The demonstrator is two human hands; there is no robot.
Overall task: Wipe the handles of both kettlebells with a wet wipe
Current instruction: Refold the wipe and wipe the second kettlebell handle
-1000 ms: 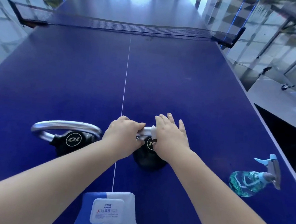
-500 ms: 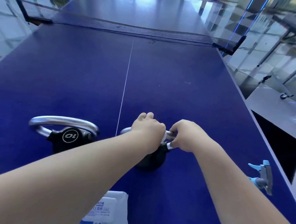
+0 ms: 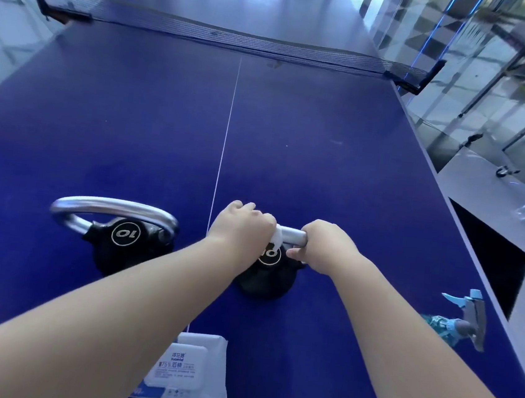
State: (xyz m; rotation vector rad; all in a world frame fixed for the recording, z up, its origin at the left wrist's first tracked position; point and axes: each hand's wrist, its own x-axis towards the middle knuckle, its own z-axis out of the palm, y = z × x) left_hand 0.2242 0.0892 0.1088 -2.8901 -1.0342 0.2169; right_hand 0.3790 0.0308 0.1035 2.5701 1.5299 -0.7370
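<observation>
Both hands grip one kettlebell's handle [image 3: 293, 235]: left hand [image 3: 242, 226] should slide the wet wipe [image 3: 277, 240] toward steadying right hand [image 3: 323, 250].

Blue table-tennis table [image 3: 325, 147] — two kettlebells [image 3: 127, 243]; wipes pack [image 3: 186, 369]; spray bottle [image 3: 455, 326].

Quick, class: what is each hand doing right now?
Left hand: closed, pressing the wet wipe onto the kettlebell handle.
Right hand: closed on the handle.
</observation>
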